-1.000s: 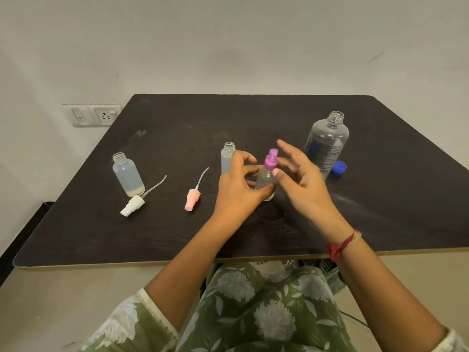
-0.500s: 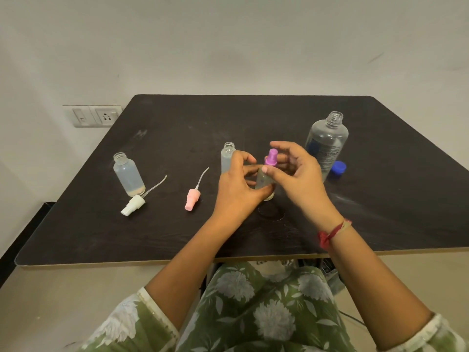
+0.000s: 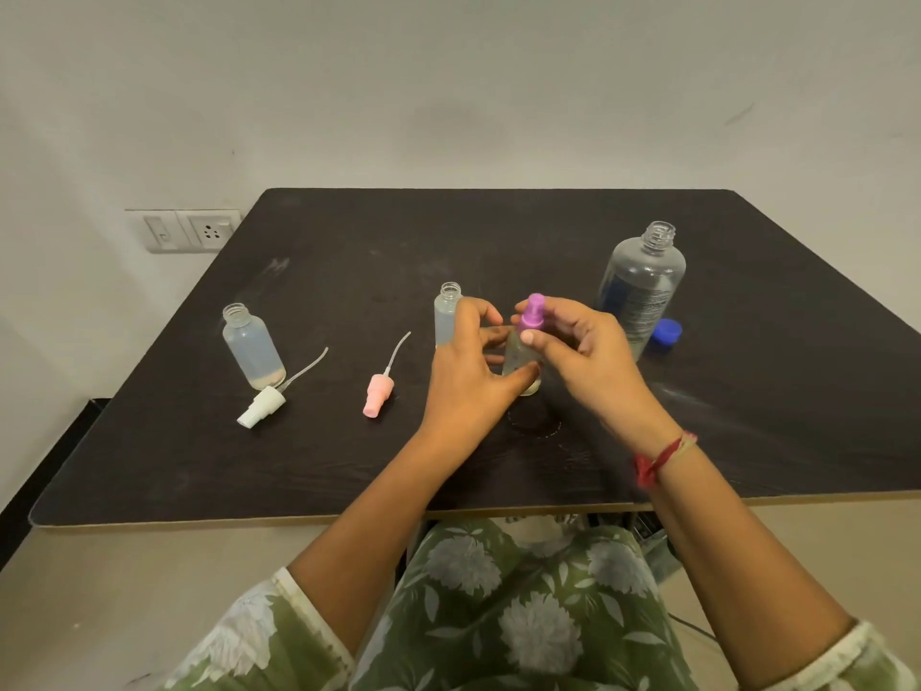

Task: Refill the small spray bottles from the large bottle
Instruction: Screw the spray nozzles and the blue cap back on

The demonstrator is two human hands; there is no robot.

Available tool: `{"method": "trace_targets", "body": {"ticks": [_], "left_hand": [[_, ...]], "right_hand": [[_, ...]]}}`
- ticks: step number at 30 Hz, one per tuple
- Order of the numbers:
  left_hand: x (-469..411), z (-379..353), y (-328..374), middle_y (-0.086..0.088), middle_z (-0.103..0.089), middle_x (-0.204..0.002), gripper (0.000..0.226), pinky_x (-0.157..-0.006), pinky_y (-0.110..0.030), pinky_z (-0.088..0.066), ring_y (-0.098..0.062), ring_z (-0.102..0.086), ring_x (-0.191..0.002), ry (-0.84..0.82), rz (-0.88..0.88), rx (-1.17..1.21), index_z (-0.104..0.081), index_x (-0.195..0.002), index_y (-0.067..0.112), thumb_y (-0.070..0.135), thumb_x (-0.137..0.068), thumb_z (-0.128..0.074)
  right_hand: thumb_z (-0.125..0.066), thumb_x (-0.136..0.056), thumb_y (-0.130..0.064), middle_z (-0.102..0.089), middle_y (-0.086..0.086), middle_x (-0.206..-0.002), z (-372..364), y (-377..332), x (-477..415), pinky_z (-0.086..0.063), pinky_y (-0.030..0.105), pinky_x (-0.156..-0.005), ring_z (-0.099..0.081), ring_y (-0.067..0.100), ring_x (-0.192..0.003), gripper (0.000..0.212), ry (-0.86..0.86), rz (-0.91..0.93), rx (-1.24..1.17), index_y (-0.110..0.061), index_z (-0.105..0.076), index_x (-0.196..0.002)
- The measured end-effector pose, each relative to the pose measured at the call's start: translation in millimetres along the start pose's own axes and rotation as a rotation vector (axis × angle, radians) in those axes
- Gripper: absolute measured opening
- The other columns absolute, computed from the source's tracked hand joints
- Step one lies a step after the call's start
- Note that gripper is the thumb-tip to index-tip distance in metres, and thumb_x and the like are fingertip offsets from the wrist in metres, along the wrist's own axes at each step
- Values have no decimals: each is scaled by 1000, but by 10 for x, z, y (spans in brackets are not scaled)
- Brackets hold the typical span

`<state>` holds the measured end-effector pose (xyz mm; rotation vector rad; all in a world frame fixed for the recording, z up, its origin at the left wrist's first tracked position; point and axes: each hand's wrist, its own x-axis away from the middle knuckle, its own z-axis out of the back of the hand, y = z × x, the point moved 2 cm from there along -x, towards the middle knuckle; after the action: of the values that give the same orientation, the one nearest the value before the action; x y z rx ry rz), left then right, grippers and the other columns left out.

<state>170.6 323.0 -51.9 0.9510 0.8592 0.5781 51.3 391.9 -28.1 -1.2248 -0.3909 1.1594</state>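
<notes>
- Head view: a dark, matte table [image 3: 349, 271] with a pale edge band fills the middle. It stands against a plain off-white wall [image 3: 448, 92].
- A switch-and-socket plate [image 3: 189, 230] is set in the wall, far to the left of the hands. A beige floor [image 3: 99, 591] shows below the table's near edge.
- The left hand [image 3: 468, 376] curls round the body of a small clear spray bottle [image 3: 521, 361], thumb across its lower front. The bottle is upright near the table's centre. I cannot tell whether its base touches the top.
- The right hand [image 3: 583, 351] pinches the bottle's purple spray cap [image 3: 533, 314] between thumb and fingers. The cap sits on the bottle's neck.
- A red thread [image 3: 660, 458] is tied round the right wrist.
- The held bottle's body looks clear, paler at the base; its fill level is unclear.
- A faint wet ring [image 3: 533, 423] marks the table just nearer than the grip.
- A second small bottle [image 3: 447, 314], uncapped and cloudy, stands just behind the left hand.
- A pink spray head [image 3: 378, 395] with its tube lies left of the grip.
- Farther left stands a third small bottle [image 3: 251, 349], uncapped, with pale liquid at the bottom. A white spray head [image 3: 261, 411] lies just in front of it.
- The large bottle [image 3: 643, 286], clear, labelled and uncapped, stands behind and right of the right hand. Its blue cap [image 3: 667, 332] lies beside its base.
</notes>
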Motion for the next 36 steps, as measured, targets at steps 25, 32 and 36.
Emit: {"method": "trace_targets", "body": {"ticks": [25,32,36], "left_hand": [[41,-70,40,-3,-66,-115,50,-78,-2,-44,0,-62,-98,-2,13,-21,-39,-118,20,15,-82,-73],[170,-12,293,17,-42,-133,81,-103,-20,-37,-3,-41,-128,120,-65,-78,-34,-130,33,28,-68,-85],[300,-89,640,20,-43,-125,70,-102,-29,-44,-7,-46,-124,216,-248,-6,-42,-127,25,28,-71,-84]], "right_hand": [[-68,-85,-15,-67,-8,-108,-75,3,122,-48,15,-88,-62,0,-103,34,164,-5,0,-15,-62,-119],[-70,-84,-23,-68,-4,-104,327,-25,336,-49,22,-87,-63,8,-101,19,350,23,80,-23,-68,-103],[-67,-86,-18,-68,3,-92,785,35,454,-52,28,-79,-65,14,-87,7,516,44,172,-16,-71,-91]]}}
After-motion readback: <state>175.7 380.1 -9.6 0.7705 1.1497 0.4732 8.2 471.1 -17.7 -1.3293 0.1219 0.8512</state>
